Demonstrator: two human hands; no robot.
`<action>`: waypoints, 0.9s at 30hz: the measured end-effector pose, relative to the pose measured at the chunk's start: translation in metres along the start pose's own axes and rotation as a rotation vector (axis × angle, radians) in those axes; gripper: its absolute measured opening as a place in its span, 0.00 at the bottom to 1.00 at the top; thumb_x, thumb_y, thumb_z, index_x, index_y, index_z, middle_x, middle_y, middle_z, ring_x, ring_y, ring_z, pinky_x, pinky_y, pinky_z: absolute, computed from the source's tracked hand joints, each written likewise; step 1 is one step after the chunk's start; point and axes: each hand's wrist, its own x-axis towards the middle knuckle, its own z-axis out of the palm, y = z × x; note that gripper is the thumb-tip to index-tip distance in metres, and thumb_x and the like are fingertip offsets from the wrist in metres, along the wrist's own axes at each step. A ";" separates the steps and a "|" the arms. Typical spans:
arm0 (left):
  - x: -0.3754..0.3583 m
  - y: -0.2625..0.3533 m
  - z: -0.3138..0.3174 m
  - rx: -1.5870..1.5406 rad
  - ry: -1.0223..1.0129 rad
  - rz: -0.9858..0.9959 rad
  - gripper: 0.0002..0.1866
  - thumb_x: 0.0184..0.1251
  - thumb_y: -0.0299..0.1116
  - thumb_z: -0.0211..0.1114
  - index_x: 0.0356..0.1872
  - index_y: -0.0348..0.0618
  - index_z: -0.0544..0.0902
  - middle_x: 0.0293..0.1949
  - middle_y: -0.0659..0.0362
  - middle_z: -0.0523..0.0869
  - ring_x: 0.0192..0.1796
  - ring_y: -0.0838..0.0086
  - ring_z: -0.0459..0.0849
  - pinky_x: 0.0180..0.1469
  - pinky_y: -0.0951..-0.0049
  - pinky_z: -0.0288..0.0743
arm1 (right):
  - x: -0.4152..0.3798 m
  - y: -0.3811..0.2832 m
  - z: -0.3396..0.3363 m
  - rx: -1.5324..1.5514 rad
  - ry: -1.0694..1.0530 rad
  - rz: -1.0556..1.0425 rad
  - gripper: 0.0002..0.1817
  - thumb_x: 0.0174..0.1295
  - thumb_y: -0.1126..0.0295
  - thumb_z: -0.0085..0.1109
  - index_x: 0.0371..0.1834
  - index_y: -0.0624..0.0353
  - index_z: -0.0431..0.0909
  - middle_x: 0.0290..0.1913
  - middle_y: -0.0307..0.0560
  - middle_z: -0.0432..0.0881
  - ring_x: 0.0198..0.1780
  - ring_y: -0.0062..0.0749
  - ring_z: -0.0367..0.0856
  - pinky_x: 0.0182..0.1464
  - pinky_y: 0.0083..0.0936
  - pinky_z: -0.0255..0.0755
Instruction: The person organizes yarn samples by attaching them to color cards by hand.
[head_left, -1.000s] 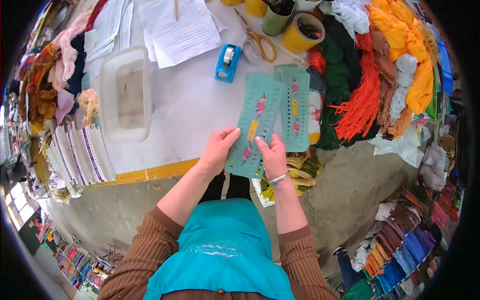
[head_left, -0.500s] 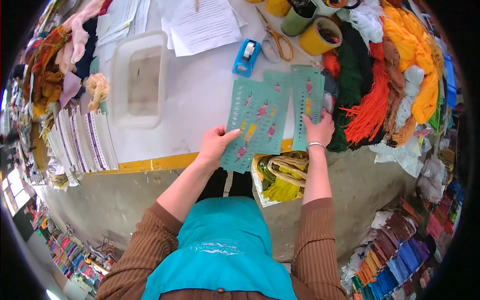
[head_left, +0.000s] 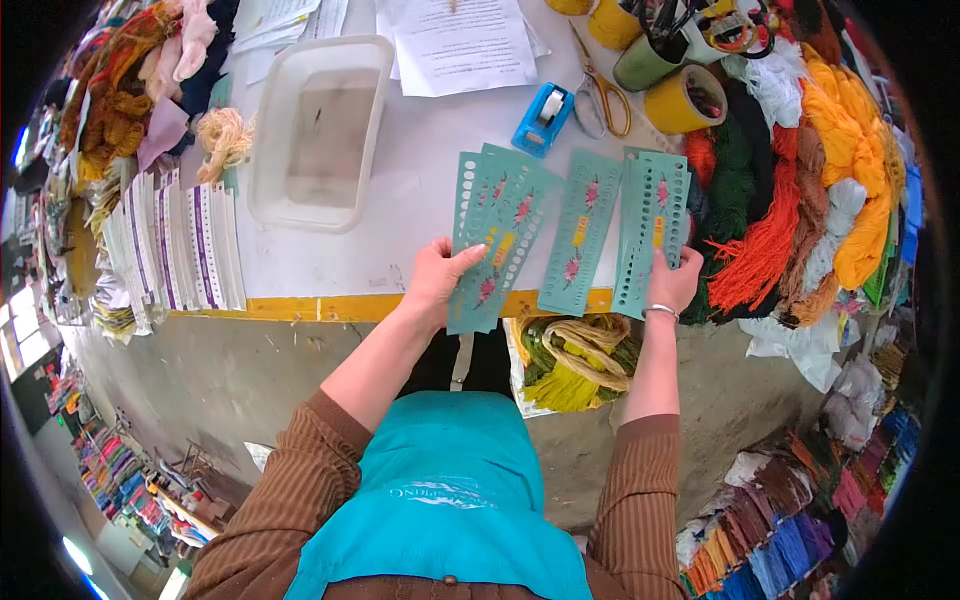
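My left hand (head_left: 440,275) pinches the lower left edge of a few overlapping green printed cards (head_left: 510,215), its thumb on top. These cards have pink flowers, yellow blocks and rows of punched holes along their edges. A separate green card (head_left: 580,232) lies between my hands, close to the table's front edge. Farther right, my right hand (head_left: 675,280) is closed on the lower right edge of another green punched card (head_left: 645,210). A further card shows partly beneath that one. The fingers under the cards are hidden.
A clear plastic tub (head_left: 382,130), a blue tape dispenser (head_left: 543,120), scissors (head_left: 612,100) and paper sheets (head_left: 465,50) lie behind the cards. Yarn hanks (head_left: 770,210) are heaped at right. White strips with purple lines (head_left: 170,245) stand left; a yarn box (head_left: 575,365) sits below the edge.
The left stack and the right-hand card have moved apart. My right hand has shifted right, and the middle card now lies by itself, clear of the left stack. The whole view has shifted slightly.
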 end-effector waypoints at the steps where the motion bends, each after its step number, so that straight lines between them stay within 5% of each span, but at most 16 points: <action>1: 0.002 0.000 -0.003 -0.015 -0.030 0.001 0.14 0.58 0.32 0.72 0.36 0.38 0.76 0.34 0.58 0.82 0.35 0.76 0.80 0.37 0.71 0.77 | 0.006 0.006 0.000 0.067 -0.030 0.014 0.20 0.52 0.68 0.69 0.46 0.59 0.73 0.40 0.50 0.83 0.35 0.40 0.84 0.39 0.34 0.75; 7: -0.004 0.000 -0.008 -0.046 -0.010 0.016 0.15 0.58 0.33 0.72 0.37 0.38 0.75 0.35 0.57 0.82 0.37 0.75 0.81 0.40 0.70 0.78 | 0.005 -0.002 -0.025 0.601 -0.188 0.153 0.07 0.58 0.76 0.65 0.37 0.65 0.78 0.33 0.41 0.84 0.28 0.17 0.78 0.29 0.16 0.70; 13: -0.014 0.009 0.000 -0.093 -0.058 0.052 0.15 0.59 0.32 0.71 0.39 0.39 0.74 0.36 0.57 0.82 0.37 0.75 0.82 0.41 0.69 0.79 | -0.041 -0.037 -0.036 1.142 -0.422 0.295 0.04 0.61 0.76 0.63 0.37 0.61 0.80 0.34 0.38 0.84 0.32 0.19 0.80 0.36 0.19 0.73; 27: -0.044 0.024 0.023 -0.282 -0.194 0.079 0.18 0.61 0.28 0.69 0.50 0.35 0.76 0.45 0.55 0.84 0.43 0.74 0.83 0.48 0.68 0.80 | -0.120 -0.085 -0.006 1.042 -0.653 0.289 0.03 0.61 0.74 0.64 0.32 0.60 0.81 0.30 0.34 0.82 0.30 0.14 0.75 0.35 0.14 0.68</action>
